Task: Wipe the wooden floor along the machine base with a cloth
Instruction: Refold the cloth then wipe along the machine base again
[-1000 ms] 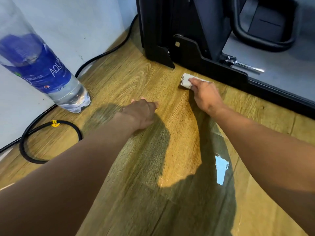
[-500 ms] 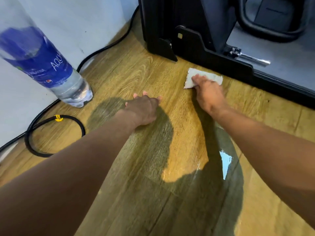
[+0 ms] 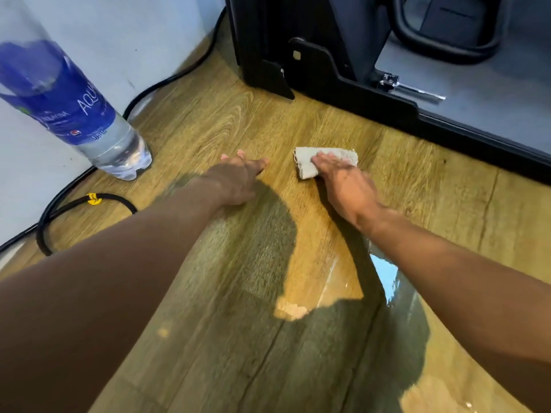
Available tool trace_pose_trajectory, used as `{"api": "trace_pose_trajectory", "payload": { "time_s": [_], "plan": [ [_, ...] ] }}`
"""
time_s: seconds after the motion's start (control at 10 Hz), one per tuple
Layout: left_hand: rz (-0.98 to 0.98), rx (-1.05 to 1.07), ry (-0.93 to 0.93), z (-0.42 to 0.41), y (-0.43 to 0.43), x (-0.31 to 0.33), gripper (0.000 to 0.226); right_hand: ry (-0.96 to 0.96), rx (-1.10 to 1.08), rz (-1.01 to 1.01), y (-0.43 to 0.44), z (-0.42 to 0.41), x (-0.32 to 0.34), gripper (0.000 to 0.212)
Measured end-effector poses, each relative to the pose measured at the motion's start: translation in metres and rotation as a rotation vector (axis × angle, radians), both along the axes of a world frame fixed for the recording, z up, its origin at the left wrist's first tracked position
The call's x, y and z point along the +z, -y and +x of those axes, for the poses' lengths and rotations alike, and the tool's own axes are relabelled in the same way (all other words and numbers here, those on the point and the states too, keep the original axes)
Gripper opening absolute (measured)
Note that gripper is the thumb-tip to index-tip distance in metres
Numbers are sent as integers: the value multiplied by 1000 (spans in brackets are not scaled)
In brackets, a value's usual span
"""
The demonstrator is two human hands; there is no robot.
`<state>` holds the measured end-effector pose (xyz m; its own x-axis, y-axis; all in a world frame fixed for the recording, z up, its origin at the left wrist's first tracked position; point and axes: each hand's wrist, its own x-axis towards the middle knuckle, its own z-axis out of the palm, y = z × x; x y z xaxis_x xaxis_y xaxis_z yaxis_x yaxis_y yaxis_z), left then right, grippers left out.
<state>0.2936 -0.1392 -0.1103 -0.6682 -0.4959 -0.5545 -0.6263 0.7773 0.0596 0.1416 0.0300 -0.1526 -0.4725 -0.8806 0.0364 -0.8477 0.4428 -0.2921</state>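
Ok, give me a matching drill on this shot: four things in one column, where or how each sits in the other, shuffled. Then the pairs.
Things:
1. cloth
2. water bottle
3. black cable
4. left hand

Places or states:
A. flat on the bare wooden floor
B. pressed down under the right hand
C. standing next to the wall
D. looped on the floor, with a yellow tie on it

Pairs: 1-B, 2-C, 3-D, 4-A
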Motion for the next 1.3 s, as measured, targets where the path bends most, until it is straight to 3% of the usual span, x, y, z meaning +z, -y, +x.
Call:
{"api": "trace_pose_trajectory", "payload": {
  "time_s": [0.1, 0.2, 0.3, 0.4, 0.5, 0.6, 0.7, 0.8, 0.9, 1.0, 1.1, 1.3],
  "plan": [
    [14, 14, -22, 4, 2, 1, 72, -539, 256, 146, -31, 64, -9, 54],
    [-8, 19, -6, 10, -3, -2, 69, -192, 618, -170, -92, 123, -21, 45],
    [-34, 29, -1, 13, -10, 0, 69, -202, 781, -184, -95, 114, -33, 46],
    [-49, 38, -14, 15, -18, 6, 67, 90, 428, -31, -63, 59, 1, 48],
    [-59, -6, -14, 18, -22, 6, 65, 95, 217, 53, -42, 39, 2, 47],
    [-66, -52, 2, 20, -25, 6, 64, 73, 223, 15, -51, 63, -6, 50],
    [-100, -92, 39, 20, -30, 13, 68, -4, 477, -42, -98, 125, -18, 43],
    [-162, -131, 60, 9, -40, 20, 58, -4, 727, -59, -110, 117, -19, 42],
    [-162, -183, 59, 1, -49, 22, 56, -114, 780, -24, -92, 76, -10, 50],
    [-99, -191, 80, -10, -55, 22, 67, -178, 617, -1, -72, 24, -6, 55],
    [-57, -175, 122, -22, -59, 21, 73, -117, 298, 111, -46, -41, 4, 54],
    [4, -120, -16, -38, -54, 24, 48, -105, -94, 66, -20, -109, 14, 38]
  ]
}}
